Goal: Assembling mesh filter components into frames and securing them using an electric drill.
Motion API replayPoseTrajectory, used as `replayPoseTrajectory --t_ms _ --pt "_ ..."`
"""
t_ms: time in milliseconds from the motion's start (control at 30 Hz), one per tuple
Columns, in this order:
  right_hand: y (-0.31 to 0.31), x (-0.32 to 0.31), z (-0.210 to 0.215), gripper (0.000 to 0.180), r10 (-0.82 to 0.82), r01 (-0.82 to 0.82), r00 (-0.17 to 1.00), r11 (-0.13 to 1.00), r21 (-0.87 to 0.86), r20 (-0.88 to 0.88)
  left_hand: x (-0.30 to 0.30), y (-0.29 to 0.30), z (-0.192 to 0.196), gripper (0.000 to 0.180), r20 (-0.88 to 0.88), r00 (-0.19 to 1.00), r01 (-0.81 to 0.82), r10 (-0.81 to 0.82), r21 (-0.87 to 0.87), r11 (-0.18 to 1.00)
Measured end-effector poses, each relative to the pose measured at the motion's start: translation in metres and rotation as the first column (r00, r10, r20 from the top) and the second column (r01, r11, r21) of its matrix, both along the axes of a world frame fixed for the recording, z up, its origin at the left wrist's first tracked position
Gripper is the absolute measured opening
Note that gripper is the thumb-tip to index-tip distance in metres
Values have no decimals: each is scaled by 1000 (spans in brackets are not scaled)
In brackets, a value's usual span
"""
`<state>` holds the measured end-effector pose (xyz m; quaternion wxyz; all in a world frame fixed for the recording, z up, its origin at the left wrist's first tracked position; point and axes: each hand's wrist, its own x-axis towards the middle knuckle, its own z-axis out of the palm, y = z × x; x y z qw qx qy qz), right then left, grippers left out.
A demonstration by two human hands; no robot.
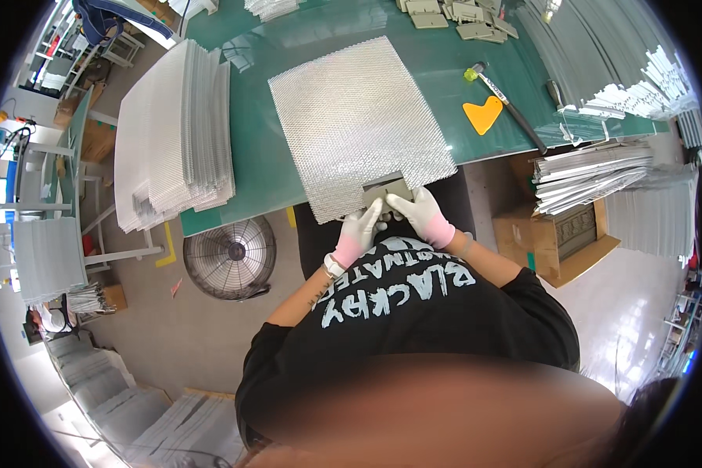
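A silvery mesh sheet (pixel 351 117) lies flat on the green table, its near edge reaching over the table's front edge. That near edge has a rectangular cutout. At the cutout, my gloved left hand (pixel 358 232) and gloved right hand (pixel 424 219) grip a small grey-beige plate (pixel 395 189) from both sides, thumbs on top. Both hands are closed, with the fingers beneath the plate mostly hidden. Whether the plate sits in the cutout or just above it, I cannot tell.
A tall stack of mesh sheets (pixel 160 132) stands at the table's left. On the right lie a hammer (pixel 511 109), a yellow scraper (pixel 483 116) and several loose plates (pixel 460 17). A floor fan (pixel 230 257) and a cardboard box (pixel 540 243) flank me below the green table (pixel 249 179).
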<state>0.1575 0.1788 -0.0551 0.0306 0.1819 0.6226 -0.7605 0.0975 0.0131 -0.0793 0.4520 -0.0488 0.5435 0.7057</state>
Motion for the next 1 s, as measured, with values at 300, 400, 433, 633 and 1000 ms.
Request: replayPoseTrajectory --t_ms 300,400,433,633,1000 --pt "-6 6 -4 21 -269 267 962 962 -52 -46 2 -2 -7 35 -161 986 -38 33 -29 999" --pt "-7 7 4 22 -252 233 964 952 -197 -81 1 -5 -6 37 -177 983 -54 52 -4 999" --pt "-6 9 1 24 -250 228 967 938 -262 -51 -1 -7 -8 37 -207 978 -30 26 -13 999" --pt "0 13 -28 28 -307 316 949 925 -210 72 -5 -16 -22 29 -191 981 39 -33 27 999" --pt "-2 17 -29 24 -352 358 932 930 -86 82 -1 -12 -18 33 -220 974 -44 52 41 998"
